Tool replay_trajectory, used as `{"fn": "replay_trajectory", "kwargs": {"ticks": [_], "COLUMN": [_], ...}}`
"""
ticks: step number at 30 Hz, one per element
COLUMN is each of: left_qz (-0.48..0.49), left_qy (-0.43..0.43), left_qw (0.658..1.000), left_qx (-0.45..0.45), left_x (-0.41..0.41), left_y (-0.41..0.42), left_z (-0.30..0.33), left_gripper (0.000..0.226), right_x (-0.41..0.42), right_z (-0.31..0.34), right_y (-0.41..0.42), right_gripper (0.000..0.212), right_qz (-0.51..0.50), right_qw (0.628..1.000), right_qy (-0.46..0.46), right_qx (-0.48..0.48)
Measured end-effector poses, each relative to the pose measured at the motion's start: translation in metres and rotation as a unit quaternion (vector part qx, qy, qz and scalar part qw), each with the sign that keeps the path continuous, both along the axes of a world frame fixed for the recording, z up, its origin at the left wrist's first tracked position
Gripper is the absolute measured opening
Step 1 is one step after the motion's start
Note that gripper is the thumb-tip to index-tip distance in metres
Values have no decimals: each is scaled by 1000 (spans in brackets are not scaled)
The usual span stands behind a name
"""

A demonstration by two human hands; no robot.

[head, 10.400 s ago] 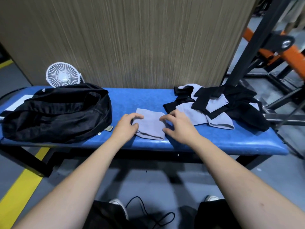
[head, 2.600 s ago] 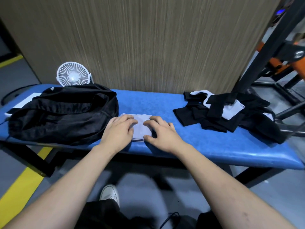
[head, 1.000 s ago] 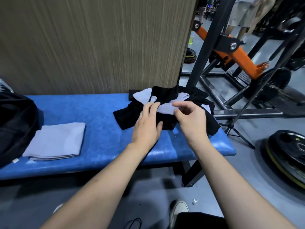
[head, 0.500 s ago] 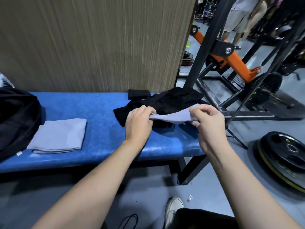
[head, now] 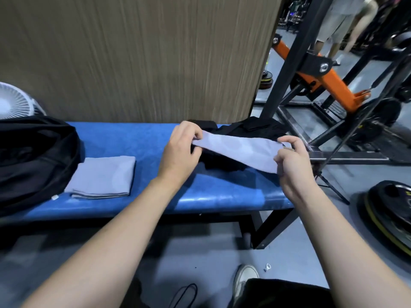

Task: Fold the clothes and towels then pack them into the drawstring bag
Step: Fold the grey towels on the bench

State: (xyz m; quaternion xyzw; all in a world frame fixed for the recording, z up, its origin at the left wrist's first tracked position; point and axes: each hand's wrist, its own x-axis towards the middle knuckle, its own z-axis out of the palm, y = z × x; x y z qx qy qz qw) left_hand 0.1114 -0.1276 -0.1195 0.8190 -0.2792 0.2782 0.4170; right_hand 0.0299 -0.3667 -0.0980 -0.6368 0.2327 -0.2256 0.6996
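Item: grey towel (head: 242,152), held stretched above the black clothes pile (head: 242,134) at the tabletop's (head: 144,138) right end. Grip: your left hand (head: 180,150) and right hand (head: 291,161) each pinch an end. Keep it taut; lay it flat on bare tabletop beside the folded towel (head: 104,176) before halving.

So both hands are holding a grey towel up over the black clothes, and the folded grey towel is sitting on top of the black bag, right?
Not quite. In the head view the folded grey towel lies on the blue bench beside the black bag, not on top of it. The rest holds: the left hand and right hand hold a grey towel up over the black clothes.
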Motion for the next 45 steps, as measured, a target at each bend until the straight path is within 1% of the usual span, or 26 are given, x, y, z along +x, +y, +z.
{"fn": "replay_trajectory", "kwargs": {"ticks": [3,7,9,11,14,16,17,19,21,23,26,29,31,34,36,38,40,42,45], "left_qz": [-5,-18,-10,3,-20,-49,-53,-40,-14,25,88,112,117,117,108,97,85,71,49], "left_qy": [-32,-94,-86,-33,95,161,174,164,130,100,103,131,143,143,147,154,169,193,232], "left_qw": [998,991,988,982,956,934,930,936,946,950,935,912,905,900,904,913,922,928,935], "left_qx": [60,97,130,186,277,315,321,309,295,295,327,371,384,395,386,364,337,310,265], "left_x": [-2,-14,-20,-23,-29,-34,-37,-39,-37,-34,-29,-26,-25,-25,-25,-26,-27,-28,-29], "left_y": [28,69,90,109,130,138,141,143,142,140,138,136,133,130,128,127,124,122,120], "left_z": [-1,2,-1,-11,-32,-38,-38,-35,-33,-35,-37,-38,-37,-36,-36,-35,-33,-34,-35], "left_gripper": [15,10,14,20,24,21,20,18,15,15,27,36,40,44,45,44,41,35,28], "right_x": [5,7,7,8,8,8,9,11,13,13,10,9,8,7,5,4,4,3,2], "right_z": [-4,3,4,1,-12,-23,-26,-30,-31,-31,-30,-31,-31,-29,-25,-23,-23,-21,-16], "right_y": [12,34,46,58,70,73,73,70,68,67,67,67,66,65,66,68,69,72,79], "right_gripper": [46,46,48,47,43,39,36,31,28,27,34,38,37,33,32,30,29,31,38], "right_qz": [62,109,129,148,191,219,226,229,221,217,228,240,230,207,207,213,218,219,220], "right_qw": [995,988,983,973,948,930,922,909,901,895,892,892,898,896,885,864,854,859,886], "right_qy": [52,59,62,88,143,167,175,184,188,195,204,198,187,185,192,197,185,155,94], "right_qx": [-63,-89,-114,-153,-211,-243,-260,-297,-324,-336,-331,-329,-326,-347,-371,-412,-434,-435,-397]}}
